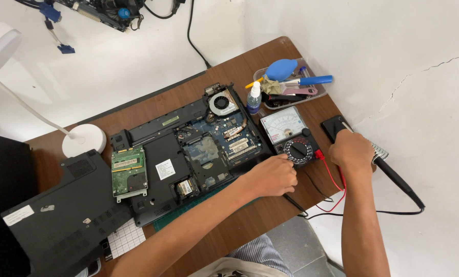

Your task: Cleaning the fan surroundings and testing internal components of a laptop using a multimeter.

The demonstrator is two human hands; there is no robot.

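An opened black laptop (188,149) lies underside up on the brown table (250,66), its blue circuit board and fan bare. To its right sits an analog multimeter (290,134) with a round dial. My left hand (271,175) rests closed beside the dial, at the laptop's front right corner; what it holds is hidden. My right hand (350,150) grips the handle of a black soldering iron (398,179) near its stand (334,126) at the table's right edge. Red and black test leads (332,197) trail from the meter.
A clear tray (291,84) holds a blue air blower, a blue-handled tool and other small tools; a small spray bottle (254,98) stands beside it. A bare hard drive (129,170) lies on the laptop. A black cover panel (60,215) and white lamp base (84,139) sit left.
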